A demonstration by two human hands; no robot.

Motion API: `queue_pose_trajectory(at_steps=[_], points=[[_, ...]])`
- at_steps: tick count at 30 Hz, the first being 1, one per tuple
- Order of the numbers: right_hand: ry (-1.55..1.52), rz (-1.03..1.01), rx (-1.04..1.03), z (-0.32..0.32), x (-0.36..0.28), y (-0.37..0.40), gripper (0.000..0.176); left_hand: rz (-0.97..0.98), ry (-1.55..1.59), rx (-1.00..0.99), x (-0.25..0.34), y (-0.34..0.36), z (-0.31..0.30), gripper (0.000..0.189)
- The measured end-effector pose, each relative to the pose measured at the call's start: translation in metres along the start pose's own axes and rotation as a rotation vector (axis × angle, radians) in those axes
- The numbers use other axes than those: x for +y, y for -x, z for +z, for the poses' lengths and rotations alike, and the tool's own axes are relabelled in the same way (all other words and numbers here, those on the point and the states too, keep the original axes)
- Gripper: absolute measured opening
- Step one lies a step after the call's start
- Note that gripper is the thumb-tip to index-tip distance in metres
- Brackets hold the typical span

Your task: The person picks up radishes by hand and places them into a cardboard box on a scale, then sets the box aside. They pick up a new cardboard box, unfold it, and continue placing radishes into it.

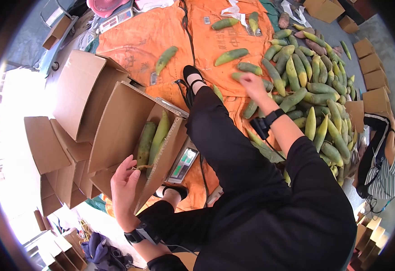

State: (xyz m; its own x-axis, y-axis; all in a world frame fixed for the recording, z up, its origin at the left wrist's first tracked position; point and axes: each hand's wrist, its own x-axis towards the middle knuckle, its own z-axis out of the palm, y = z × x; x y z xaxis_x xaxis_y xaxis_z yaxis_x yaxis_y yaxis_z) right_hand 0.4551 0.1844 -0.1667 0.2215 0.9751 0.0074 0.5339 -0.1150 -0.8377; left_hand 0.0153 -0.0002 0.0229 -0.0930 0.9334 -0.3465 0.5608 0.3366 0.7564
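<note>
My left hand (124, 183) is at the near edge of an open cardboard box (111, 122), its fingers loosely extended beside the tip of a green radish. Inside that box lie two long green radishes (153, 140), side by side. My right hand (253, 86), slightly blurred, is over a green radish (236, 76) at the left edge of a large pile (312, 90); its fingers are closed around the radish's middle, whose ends show on both sides. Just beyond it, another green radish (250, 68) lies on the orange sheet.
A scale with a lit green display (184, 163) sits under the box's right side. Loose radishes (166, 59) lie on the orange sheet (138, 38), crossed by a black cable. More cardboard boxes (48, 153) stand at left. A person in a striped top (392, 176) is at right.
</note>
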Motion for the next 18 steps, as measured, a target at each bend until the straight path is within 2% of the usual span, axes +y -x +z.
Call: queue_pose_trajectory(at_steps=[2,3,5,6,7,10,12,14,15,18], points=[[0.199,0.151,0.002,-0.011,0.071,0.014,0.022,0.002,0.001,0.018,-0.002,-0.002,-0.001,0.044],[0.394,0.269,-0.136,-0.017,0.093,0.019,0.023,-0.011,0.007,0.029,-0.002,-0.004,-0.001,0.044],[0.345,0.445,-0.195,-0.016,0.153,0.039,0.027,-0.033,0.011,0.046,-0.002,-0.007,0.001,0.044],[0.415,0.464,-0.241,-0.014,0.177,0.047,0.028,-0.038,0.025,0.053,-0.003,-0.009,0.002,0.043],[0.518,0.518,-0.306,-0.016,0.171,0.053,0.028,-0.044,0.039,0.063,-0.003,-0.01,0.002,0.042],[0.576,0.596,-0.443,-0.013,0.166,0.065,0.036,-0.043,0.029,0.075,0.004,-0.014,0.004,0.041],[0.55,0.644,-0.473,-0.007,0.186,0.067,0.041,-0.062,0.029,0.1,0.002,-0.017,0.005,0.04],[0.546,0.654,-0.489,-0.005,0.199,0.068,0.046,-0.043,0.068,0.109,0.002,-0.019,0.004,0.039],[0.497,0.636,-0.514,-0.001,0.227,0.066,0.047,-0.052,0.071,0.132,0.004,-0.02,0.005,0.039],[0.43,0.633,-0.404,-0.001,0.212,0.066,0.043,-0.062,0.058,0.148,0.01,-0.019,0.005,0.039]])
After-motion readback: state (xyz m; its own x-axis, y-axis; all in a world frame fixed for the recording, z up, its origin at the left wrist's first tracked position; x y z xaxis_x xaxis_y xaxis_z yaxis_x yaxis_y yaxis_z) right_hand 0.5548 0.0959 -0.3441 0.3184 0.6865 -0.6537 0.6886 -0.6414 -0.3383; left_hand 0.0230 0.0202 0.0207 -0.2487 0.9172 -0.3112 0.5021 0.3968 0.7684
